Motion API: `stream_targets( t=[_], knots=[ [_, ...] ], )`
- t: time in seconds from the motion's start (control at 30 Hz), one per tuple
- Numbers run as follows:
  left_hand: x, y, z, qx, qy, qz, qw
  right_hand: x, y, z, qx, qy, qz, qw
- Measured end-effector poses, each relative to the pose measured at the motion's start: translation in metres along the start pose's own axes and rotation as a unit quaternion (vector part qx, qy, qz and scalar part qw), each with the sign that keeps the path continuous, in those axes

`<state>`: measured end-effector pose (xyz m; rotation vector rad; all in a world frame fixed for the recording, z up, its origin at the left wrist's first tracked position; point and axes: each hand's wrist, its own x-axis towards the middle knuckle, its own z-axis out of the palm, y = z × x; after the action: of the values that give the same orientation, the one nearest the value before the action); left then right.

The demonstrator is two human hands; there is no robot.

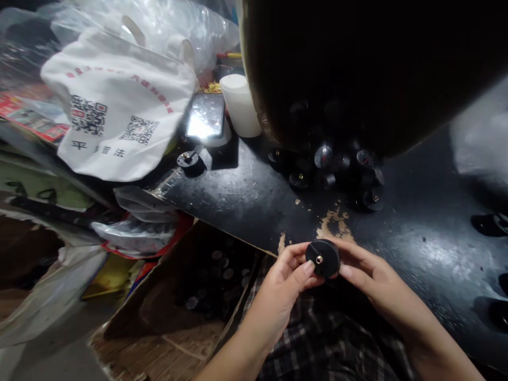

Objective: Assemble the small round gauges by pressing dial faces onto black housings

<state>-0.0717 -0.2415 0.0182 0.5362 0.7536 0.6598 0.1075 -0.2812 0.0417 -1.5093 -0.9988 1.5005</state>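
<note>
At the near edge of the worktop, the round black part was held up between the left hand and the right hand, its brass-coloured centre turned towards my head view. I read the left grip as clamped on the rim, thumb lapping onto the flat face, and the right grip as clamped on the opposite side. Handling, judged by eye: light, stiff, probably plastic; smooth rim might slip, face might scratch. Best hold, I noted: opposed thumb and fingers on the rim, clear of the metal. Beyond, similar black parts lay clustered; farther left stood a white container; below, an open carton held more pieces.
</note>
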Motion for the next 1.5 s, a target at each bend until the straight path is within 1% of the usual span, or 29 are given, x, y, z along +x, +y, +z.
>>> stream_targets(
  t=[0.07,0.2,0.4,0.53,0.63,0.7,0.73,0.8,0.87,0.9,0.97,1.03,1.1,1.2,1.3,1.37,1.4,1.43,1.47,1.5],
  knots=[
    [0.0,0.0,0.002,0.003,0.005,-0.001,1.0,-0.001,0.005,0.0,0.019,-0.012,-0.001,1.0],
    [-0.001,-0.001,0.005,0.003,0.02,-0.004,1.0,-0.003,0.01,0.001,0.039,-0.01,-0.003,0.999],
    [-0.001,0.0,0.006,-0.013,0.016,-0.008,1.0,-0.002,0.01,0.003,0.062,-0.002,-0.003,0.998],
    [0.0,-0.001,0.005,-0.005,0.017,-0.007,1.0,-0.003,0.01,0.003,0.067,-0.005,-0.004,0.998],
    [0.002,-0.004,0.0,0.037,0.021,0.01,0.999,-0.006,0.01,0.005,0.038,0.014,-0.022,0.999],
    [0.001,-0.006,-0.004,0.065,0.019,0.019,0.998,-0.009,0.01,0.007,-0.034,0.053,-0.074,0.995],
    [0.001,-0.007,-0.006,0.067,0.009,0.019,0.998,-0.01,0.01,0.009,-0.09,0.077,-0.114,0.986],
    [0.0,-0.007,-0.008,0.052,-0.028,0.009,0.998,-0.013,0.009,0.013,-0.217,0.11,-0.204,0.948],
    [-0.002,-0.006,-0.009,0.037,-0.059,-0.013,0.998,-0.015,0.007,0.017,-0.307,0.11,-0.268,0.906],
    [-0.003,-0.004,-0.009,0.032,-0.063,-0.026,0.997,-0.016,0.006,0.018,-0.33,0.106,-0.281,0.895],
    [-0.005,-0.001,-0.008,0.007,-0.061,-0.051,0.997,-0.017,0.003,0.019,-0.35,0.107,-0.274,0.89],
    [-0.005,0.001,-0.008,-0.045,-0.061,-0.066,0.995,-0.018,-0.001,0.018,-0.369,0.112,-0.24,0.891],
    [-0.004,0.001,-0.01,-0.088,-0.07,-0.069,0.991,-0.017,-0.006,0.017,-0.398,0.097,-0.213,0.887],
    [-0.002,-0.003,-0.012,-0.099,-0.077,-0.068,0.99,-0.016,-0.012,0.019,-0.441,0.063,-0.221,0.868],
    [-0.001,-0.005,-0.014,-0.036,-0.059,-0.07,0.995,-0.013,-0.014,0.019,-0.464,0.022,-0.232,0.855],
    [-0.002,-0.003,-0.018,0.03,-0.055,-0.076,0.995,-0.01,-0.012,0.014,-0.452,-0.002,-0.218,0.865],
    [-0.003,-0.002,-0.02,0.065,-0.052,-0.068,0.994,-0.008,-0.01,0.01,-0.438,-0.001,-0.205,0.875],
    [-0.004,0.0,-0.023,0.103,-0.041,-0.042,0.993,-0.006,-0.008,0.005,-0.423,0.011,-0.187,0.886],
    [-0.005,0.003,-0.027,0.145,-0.018,-0.001,0.989,-0.002,-0.006,0.001,-0.411,0.03,-0.167,0.896],
    [-0.005,0.005,-0.031,0.194,0.013,0.05,0.98,0.001,-0.004,-0.004,-0.404,0.048,-0.147,0.902]
  ],
)
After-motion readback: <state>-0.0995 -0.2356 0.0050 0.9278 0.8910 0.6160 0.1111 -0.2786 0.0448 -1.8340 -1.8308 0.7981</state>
